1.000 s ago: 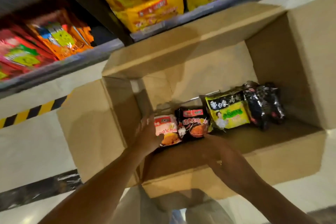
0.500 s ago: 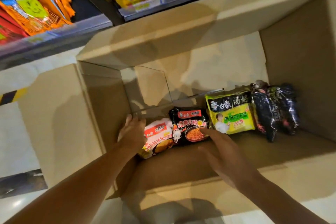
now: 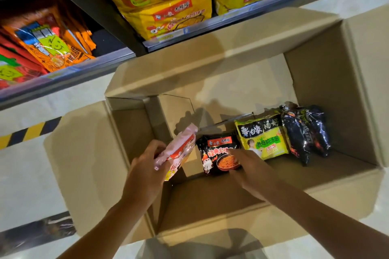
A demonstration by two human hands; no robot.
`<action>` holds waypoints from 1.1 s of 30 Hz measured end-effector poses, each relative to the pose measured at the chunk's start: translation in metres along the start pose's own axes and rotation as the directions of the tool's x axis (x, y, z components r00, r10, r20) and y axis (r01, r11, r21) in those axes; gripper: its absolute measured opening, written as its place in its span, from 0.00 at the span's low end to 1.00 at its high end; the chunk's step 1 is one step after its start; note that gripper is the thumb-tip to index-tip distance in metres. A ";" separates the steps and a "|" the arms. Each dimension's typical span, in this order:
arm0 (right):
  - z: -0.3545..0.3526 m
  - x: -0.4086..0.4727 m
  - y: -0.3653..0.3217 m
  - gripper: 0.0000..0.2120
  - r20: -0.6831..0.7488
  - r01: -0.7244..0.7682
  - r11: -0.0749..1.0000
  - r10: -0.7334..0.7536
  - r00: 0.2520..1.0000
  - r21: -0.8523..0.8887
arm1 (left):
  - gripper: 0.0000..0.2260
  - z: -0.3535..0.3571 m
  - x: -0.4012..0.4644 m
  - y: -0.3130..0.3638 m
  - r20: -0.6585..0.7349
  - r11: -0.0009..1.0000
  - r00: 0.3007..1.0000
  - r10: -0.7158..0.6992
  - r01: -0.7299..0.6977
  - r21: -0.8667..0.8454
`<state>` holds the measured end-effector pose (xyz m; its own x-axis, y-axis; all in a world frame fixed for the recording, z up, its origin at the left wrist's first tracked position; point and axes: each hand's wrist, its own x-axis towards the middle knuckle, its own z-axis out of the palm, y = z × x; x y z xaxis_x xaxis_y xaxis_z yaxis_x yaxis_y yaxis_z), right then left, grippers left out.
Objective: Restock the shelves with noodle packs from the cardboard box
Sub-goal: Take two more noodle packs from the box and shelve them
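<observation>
noodle packs are nearly gone from the box (image 3: 328, 90): left grip (image 3: 147, 166) curls round a crinkly pink pack (image 3: 181, 149) tilted off the floor of it, right grip (image 3: 250, 166) lies with fingers on a glossy black pack (image 3: 216, 151), a yellow-green pack (image 3: 263, 139) and dark packs (image 3: 305, 132) wait, shelves (image 3: 210, 25) look full.
</observation>
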<state>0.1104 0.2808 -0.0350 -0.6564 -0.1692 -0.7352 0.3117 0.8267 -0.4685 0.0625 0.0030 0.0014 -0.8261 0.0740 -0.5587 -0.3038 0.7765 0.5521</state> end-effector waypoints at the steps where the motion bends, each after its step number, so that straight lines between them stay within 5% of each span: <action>1: 0.001 0.008 0.000 0.30 0.025 0.005 0.999 -0.004 1.000 -0.033 | 0.10 -0.004 0.000 0.002 -0.013 0.999 1.000 0.015 -0.015 -0.028; 8: 0.020 0.076 -0.010 0.44 0.200 0.020 0.916 0.067 0.978 -0.402 | 0.12 -0.012 0.011 0.003 -0.025 0.939 1.000 0.007 -0.015 -0.342; 13: 0.040 0.106 -0.009 0.48 0.135 -0.057 0.739 0.198 0.971 -0.671 | 0.12 -0.001 0.016 0.002 -0.050 0.866 0.999 -0.010 -0.016 -0.500; 16: 0.045 0.107 -0.011 0.45 0.093 -0.053 0.632 0.196 0.976 -0.773 | 0.12 0.004 0.017 0.001 -0.062 0.859 0.998 -0.027 -0.008 -0.512; 19: 0.043 0.106 -0.010 0.28 0.070 -0.011 0.582 0.116 0.991 -0.813 | 0.12 0.005 0.015 -0.002 -0.077 0.863 0.996 -0.036 -0.009 -0.506; 23: 0.034 0.099 -0.014 0.30 0.106 0.075 0.640 0.010 0.994 -0.765 | 0.10 -0.002 0.008 -0.001 -0.084 0.843 0.996 -0.026 -0.024 -0.537; 25: 0.027 0.090 -0.019 0.30 0.103 0.041 0.756 0.036 0.994 -0.654 | 0.11 -0.010 0.005 0.004 -0.074 0.816 0.997 -0.018 -0.029 -0.577; 29: -0.009 0.057 -0.036 0.18 -0.051 0.004 0.888 -0.031 0.998 -0.461 | 0.10 -0.031 -0.006 0.016 -0.110 0.787 0.994 -0.014 -0.057 -0.615; 33: -0.060 0.010 -0.059 0.20 -0.155 -0.017 0.934 -0.041 0.987 -0.357 | 0.09 -0.063 -0.025 0.039 -0.195 0.820 0.981 -0.002 -0.110 -0.562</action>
<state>0.0441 0.2624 0.0148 -0.7670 -0.1177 -0.6308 0.0569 0.9667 -0.2495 0.0418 -0.0079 0.0762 -0.9020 -0.0509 -0.4288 -0.4253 0.2770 0.8616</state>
